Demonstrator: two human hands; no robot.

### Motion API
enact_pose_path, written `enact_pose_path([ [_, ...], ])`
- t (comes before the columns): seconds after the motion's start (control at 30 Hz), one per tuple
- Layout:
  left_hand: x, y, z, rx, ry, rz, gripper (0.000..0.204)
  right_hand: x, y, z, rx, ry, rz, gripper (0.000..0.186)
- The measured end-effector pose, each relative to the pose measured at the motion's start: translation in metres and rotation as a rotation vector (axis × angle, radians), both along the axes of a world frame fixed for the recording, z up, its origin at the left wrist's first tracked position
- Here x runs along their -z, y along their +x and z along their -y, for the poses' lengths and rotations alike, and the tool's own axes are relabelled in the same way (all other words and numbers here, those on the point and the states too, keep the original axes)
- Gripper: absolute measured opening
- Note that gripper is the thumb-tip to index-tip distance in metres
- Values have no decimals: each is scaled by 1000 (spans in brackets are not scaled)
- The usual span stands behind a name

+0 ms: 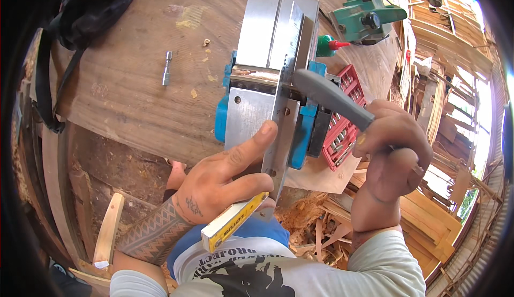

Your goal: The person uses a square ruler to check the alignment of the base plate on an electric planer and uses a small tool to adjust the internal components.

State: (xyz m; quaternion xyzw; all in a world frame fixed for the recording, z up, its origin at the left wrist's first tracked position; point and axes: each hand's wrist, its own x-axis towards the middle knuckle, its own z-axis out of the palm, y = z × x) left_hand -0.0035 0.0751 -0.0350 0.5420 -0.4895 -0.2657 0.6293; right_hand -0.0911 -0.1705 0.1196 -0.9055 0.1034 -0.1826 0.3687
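An electric planer with blue sides lies sole up on the table, its silver metal sole (259, 35) showing. A long steel ruler blade (287, 48) stands on edge along the sole. It appears to belong to a square with a yellow and white stock (234, 223). My left hand (219, 182) is closed around the square near that stock, its index finger stretched along the planer. My right hand (396, 142) grips a grey, blade-shaped knife-like tool (332, 96). The tool's rounded tip is near the ruler blade; whether they touch I cannot tell.
A red case of sockets (342, 147) lies right of the planer. Behind it are a green bottle with a red nozzle (327, 46) and a green power tool (367, 17). A socket piece (167, 68) and black bag (99, 10) lie left on the wooden table (134, 104).
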Motion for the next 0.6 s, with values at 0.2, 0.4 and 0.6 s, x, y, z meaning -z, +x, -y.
enact_pose_path([
  [0.2,0,0,-2,2,0,5,34,2,-9,1,93,65,-32,80],
  [0.4,2,-1,-1,16,16,5,33,38,1,14,17,110,125,43],
  [0.6,-1,1,0,41,11,-40,40,71,21,-14,352,603,31,35],
])
